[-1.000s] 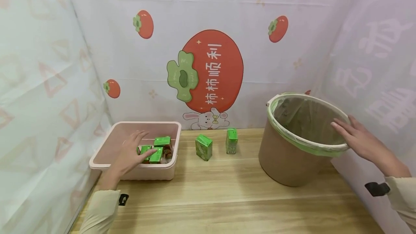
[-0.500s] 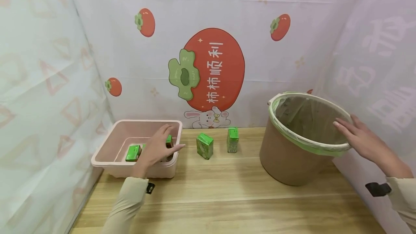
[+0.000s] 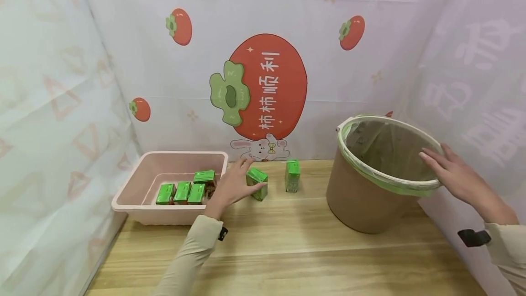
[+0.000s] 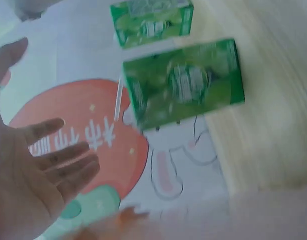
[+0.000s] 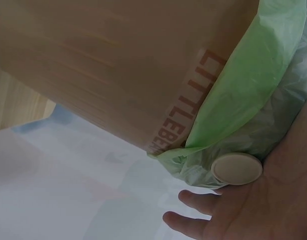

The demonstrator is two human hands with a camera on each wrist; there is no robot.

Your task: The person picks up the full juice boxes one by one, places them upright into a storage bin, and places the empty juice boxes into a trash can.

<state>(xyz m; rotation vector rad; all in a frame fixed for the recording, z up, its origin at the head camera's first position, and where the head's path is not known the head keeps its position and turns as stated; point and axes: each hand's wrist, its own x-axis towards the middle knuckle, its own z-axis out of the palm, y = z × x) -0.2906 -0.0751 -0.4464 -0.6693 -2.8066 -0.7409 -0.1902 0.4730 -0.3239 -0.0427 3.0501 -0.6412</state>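
Observation:
My left hand is just left of a small green drink carton, thumb and fingers spread, the thumb overlapping its front in the head view. In the left wrist view the palm and relaxed fingers show, apart from that carton. A second green drink carton stands upright to its right. My right hand rests at the right rim of a brown trash bin, its fingers extended. A pale green bag lines the bin and folds over the rim.
On the left stands a pink plastic tub with several green cartons lying inside. A white printed curtain closes off the back and sides of the wooden table.
My left hand has moved right, from over the pink tub to beside the nearer standing carton. The right hand has stayed at the bin's rim.

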